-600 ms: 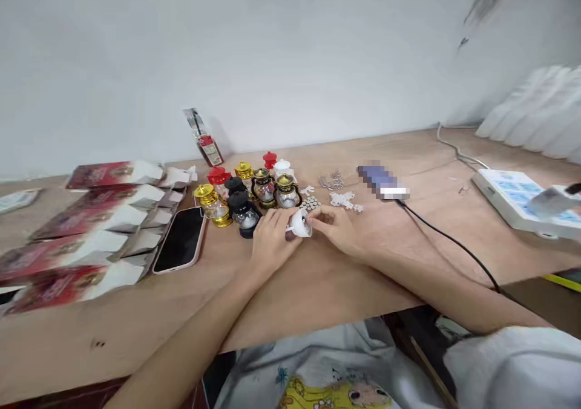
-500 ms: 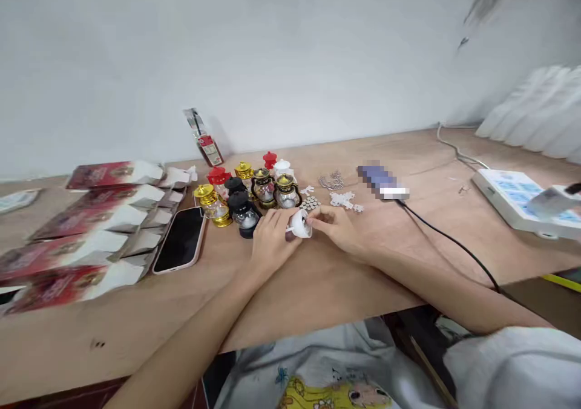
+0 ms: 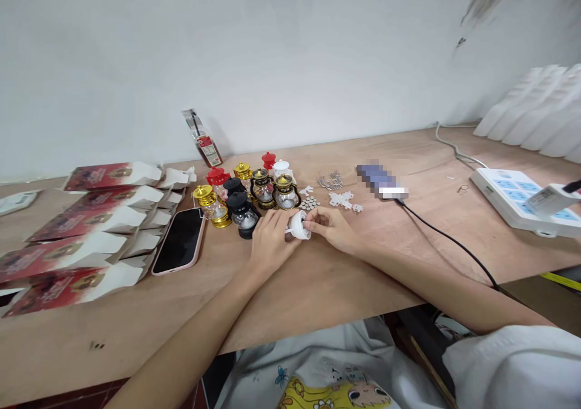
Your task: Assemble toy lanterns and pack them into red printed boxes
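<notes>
Back from the desk's (image 3: 318, 288) front edge, my left hand (image 3: 271, 239) grips a seemingly unfinished white piece (image 3: 299, 225), my right hand (image 3: 333, 229) pinched at its rim, hold unclear.

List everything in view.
held lantern: one, white, centre
standing lanterns: nine, mixed colours, centre
discs: many, silver, by lanterns
flat pieces: several, white, by discs
metal pieces: several, silver, behind discs
boxes: at least four, red-white, left
phone: one, black screen, beside boxes
blurred device: one, purple, right
cables: at least two, black, grey, right
package: one, red label, by wall
power strip: one, white-blue, right
stacked pieces: several, white, right
table: one, brown, beneath
left hand: one, bare, gripping lantern
right hand: one, bare, at lantern
</notes>
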A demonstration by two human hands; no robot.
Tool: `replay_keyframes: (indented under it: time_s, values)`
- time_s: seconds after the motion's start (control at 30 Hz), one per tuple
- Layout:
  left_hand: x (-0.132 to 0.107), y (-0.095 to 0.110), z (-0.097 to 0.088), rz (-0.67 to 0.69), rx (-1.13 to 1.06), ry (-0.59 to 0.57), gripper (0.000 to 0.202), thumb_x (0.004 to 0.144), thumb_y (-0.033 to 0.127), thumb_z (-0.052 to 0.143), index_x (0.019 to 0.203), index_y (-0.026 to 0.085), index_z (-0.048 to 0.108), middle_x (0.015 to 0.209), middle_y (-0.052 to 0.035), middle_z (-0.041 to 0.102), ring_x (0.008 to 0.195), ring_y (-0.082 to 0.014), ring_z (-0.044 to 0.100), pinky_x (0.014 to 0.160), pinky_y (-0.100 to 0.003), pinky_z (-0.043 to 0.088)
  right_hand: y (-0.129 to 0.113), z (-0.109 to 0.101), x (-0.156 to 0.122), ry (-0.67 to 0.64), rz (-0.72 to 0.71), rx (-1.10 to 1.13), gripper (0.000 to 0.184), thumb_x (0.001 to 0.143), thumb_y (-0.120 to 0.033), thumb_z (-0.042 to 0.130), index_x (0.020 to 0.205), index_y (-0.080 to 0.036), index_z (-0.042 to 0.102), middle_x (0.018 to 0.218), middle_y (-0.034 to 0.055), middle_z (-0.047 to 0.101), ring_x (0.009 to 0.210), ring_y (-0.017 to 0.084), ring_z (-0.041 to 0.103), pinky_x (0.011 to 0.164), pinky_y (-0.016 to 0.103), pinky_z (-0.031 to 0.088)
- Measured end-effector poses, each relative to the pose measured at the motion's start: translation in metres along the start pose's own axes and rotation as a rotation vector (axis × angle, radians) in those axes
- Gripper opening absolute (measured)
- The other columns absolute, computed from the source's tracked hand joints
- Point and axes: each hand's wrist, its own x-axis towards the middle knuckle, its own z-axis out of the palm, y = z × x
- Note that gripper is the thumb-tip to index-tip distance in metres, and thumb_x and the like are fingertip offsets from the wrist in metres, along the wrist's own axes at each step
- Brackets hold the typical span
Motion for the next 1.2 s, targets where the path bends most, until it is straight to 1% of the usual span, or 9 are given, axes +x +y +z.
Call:
replay_keyframes:
  time_s: [0.17,0.37,0.57,0.7,0.8,0.9,0.97,1.1,1.2]
  values:
    - [0.0,0.0,0.0,-0.01,-0.005,-0.009,0.031,0.079,0.029,0.063,0.107,0.018,0.056,0.099,-0.0058,0.068,0.091,-0.0225,0.058,0.075,-0.032,0.045,0.003,0.0,-0.001,0.006,-0.042,-0.094,0.021,0.074,-0.038,0.062,0.073,-0.018,0.057,0.07,0.0002,0.058,0.064,0.013,0.05,0.064,0.028,0.039]
    - [-0.001,0.0,-0.001,-0.014,-0.005,-0.018,0.031,0.079,0.028,0.062,0.108,0.018,0.056,0.099,-0.0058,0.067,0.091,-0.0227,0.058,0.076,-0.032,0.045,0.001,-0.001,-0.002,0.0,-0.062,-0.145,0.019,0.078,-0.036,0.058,0.074,-0.018,0.055,0.072,0.0,0.058,0.066,0.013,0.05,0.064,0.028,0.038]
    - [0.0,0.0,0.0,-0.022,0.007,-0.018,0.032,0.077,0.025,0.064,0.108,0.019,0.056,0.099,-0.0056,0.067,0.091,-0.023,0.058,0.076,-0.032,0.046,-0.002,0.001,-0.003,0.0,-0.112,-0.226,0.014,0.083,-0.03,0.052,0.074,-0.019,0.051,0.073,-0.0003,0.057,0.069,0.013,0.05,0.067,0.028,0.038]
    - [0.001,-0.001,0.0,-0.035,0.007,-0.014,0.032,0.077,0.023,0.064,0.107,0.018,0.056,0.1,-0.0055,0.067,0.092,-0.0228,0.057,0.076,-0.032,0.046,-0.006,0.003,-0.006,0.056,-0.145,-0.293,0.014,0.084,-0.029,0.052,0.074,-0.019,0.051,0.074,-0.0006,0.057,0.069,0.013,0.05,0.066,0.027,0.039]
    - [0.001,-0.001,0.0,-0.047,0.013,-0.012,0.033,0.076,0.023,0.064,0.108,0.019,0.055,0.101,-0.0053,0.067,0.093,-0.0228,0.057,0.076,-0.032,0.046,-0.009,0.004,-0.008,0.123,-0.151,-0.323,0.012,0.082,-0.029,0.056,0.077,-0.019,0.056,0.076,0.0,0.06,0.068,0.013,0.051,0.064,0.027,0.04]
    - [0.001,-0.001,0.0,-0.047,0.018,-0.022,0.033,0.077,0.024,0.063,0.109,0.019,0.055,0.101,-0.0057,0.067,0.093,-0.0229,0.057,0.078,-0.032,0.046,-0.009,0.003,-0.008,0.143,-0.149,-0.321,0.011,0.081,-0.029,0.058,0.077,-0.019,0.06,0.078,0.001,0.062,0.069,0.013,0.053,0.065,0.027,0.041]
    - [0.001,-0.001,-0.001,-0.046,0.018,-0.028,0.033,0.077,0.024,0.063,0.109,0.019,0.055,0.101,-0.0061,0.067,0.093,-0.0231,0.057,0.078,-0.032,0.046,-0.007,0.002,-0.007,0.122,-0.121,-0.279,0.014,0.08,-0.032,0.059,0.075,-0.019,0.06,0.077,0.0014,0.063,0.069,0.014,0.054,0.065,0.028,0.041]
    - [0.0,0.0,-0.001,-0.04,0.019,-0.028,0.032,0.078,0.026,0.062,0.108,0.018,0.056,0.1,-0.0064,0.067,0.092,-0.0233,0.057,0.076,-0.033,0.046,-0.001,0.0,-0.002,0.017,-0.081,-0.143,0.02,0.079,-0.038,0.058,0.075,-0.018,0.058,0.074,0.0009,0.061,0.07,0.014,0.055,0.067,0.029,0.043]
    - [0.0,0.0,-0.001,-0.043,0.013,-0.019,0.032,0.078,0.026,0.062,0.108,0.019,0.056,0.1,-0.0064,0.067,0.092,-0.023,0.057,0.076,-0.032,0.046,0.001,0.001,-0.002,0.005,-0.093,-0.142,0.021,0.081,-0.038,0.055,0.077,-0.018,0.055,0.073,0.0003,0.058,0.071,0.014,0.053,0.068,0.028,0.042]
